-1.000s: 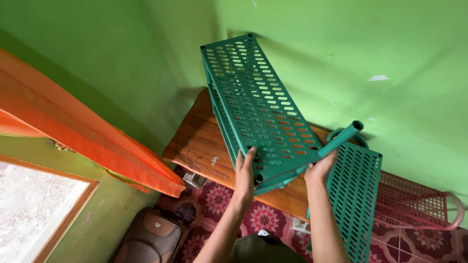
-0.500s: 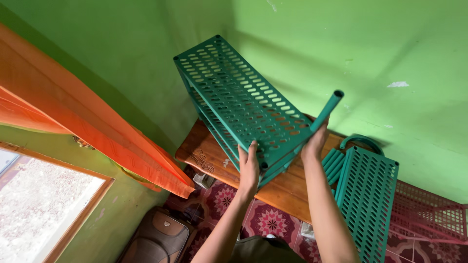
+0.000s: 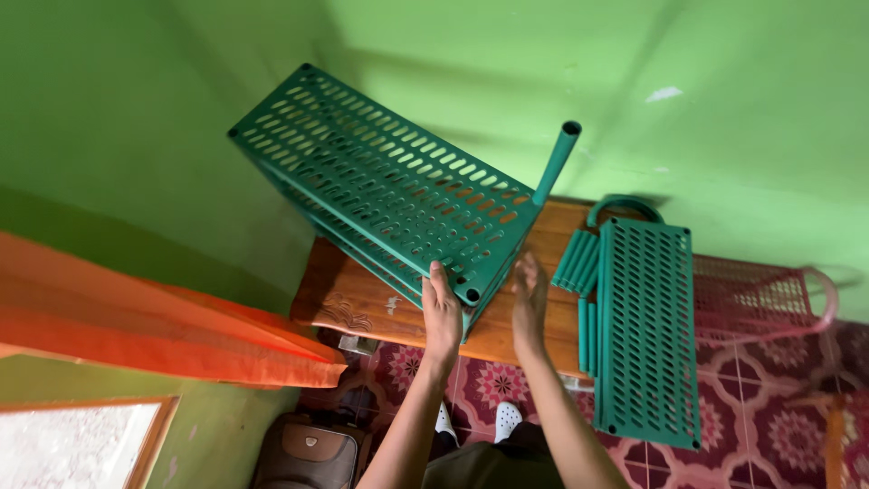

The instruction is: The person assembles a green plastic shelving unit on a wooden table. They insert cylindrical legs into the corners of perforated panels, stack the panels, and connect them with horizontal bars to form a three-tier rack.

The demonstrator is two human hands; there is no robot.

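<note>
**Tech A:** Fingers (image 3: 441, 288) of the left hand (image 3: 443, 317) lie together, pressed against the near corner of the green perforated shelf unit (image 3: 389, 195), thumb side by its corner socket. Confirm the right hand.

**Tech B:** Right hand (image 3: 529, 299) is flat and open, fingers extended side by side, just beside the unit's near end — whether it touches the frame or only sits close cannot be determined from this view.

**Tech A:** Position of the unit?

**Tech B:** Held tilted above the wooden table (image 3: 362, 299), near end low at the hands, far end raised toward the green wall (image 3: 742, 109). Long axis runs from the hands up and to the left. One green tube leg (image 3: 557, 163) stands out of the right near corner, pointing up and slightly right.

**Tech A:** Handling advice: brace both near corners evenly, keep palms clear of the open sockets, and keep the tiers square — a one-sided grip would likely rack the frame.

**Tech B:** Noted. Surroundings: a loose green shelf panel (image 3: 647, 326) and spare green tubes (image 3: 577, 263) lie on the table's right end, a pink rack (image 3: 760, 299) beyond them, an orange curtain (image 3: 136, 326) at left.
</note>
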